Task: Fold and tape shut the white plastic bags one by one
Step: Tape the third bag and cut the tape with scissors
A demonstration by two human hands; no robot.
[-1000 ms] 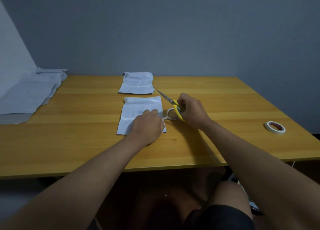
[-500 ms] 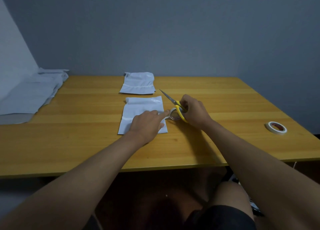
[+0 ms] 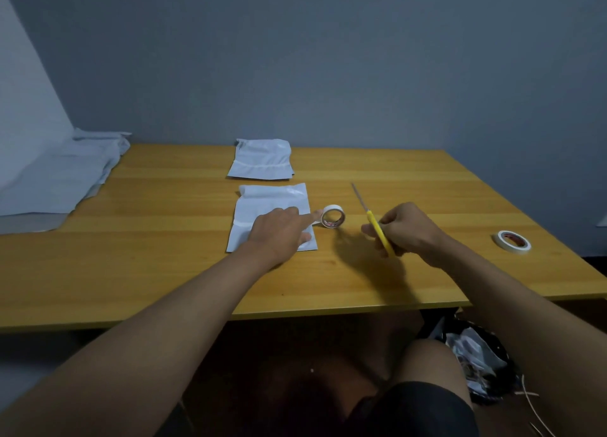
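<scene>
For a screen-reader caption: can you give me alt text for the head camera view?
A person's left hand presses a folded white plastic bag flat on a wooden table, one finger stretched toward an upright tape roll beside it, while the right hand grips yellow-handled scissors. A second folded bag lies farther back; another tape roll lies flat at far right.

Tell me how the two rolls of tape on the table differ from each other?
The near tape roll stands on its edge, so you look through its hole; the far tape roll lies flat on the table. The near tape roll sits right beside the bag under the left hand, while the far tape roll sits alone out to the right, past the right hand. Both are white rings with red print inside the core.
</scene>
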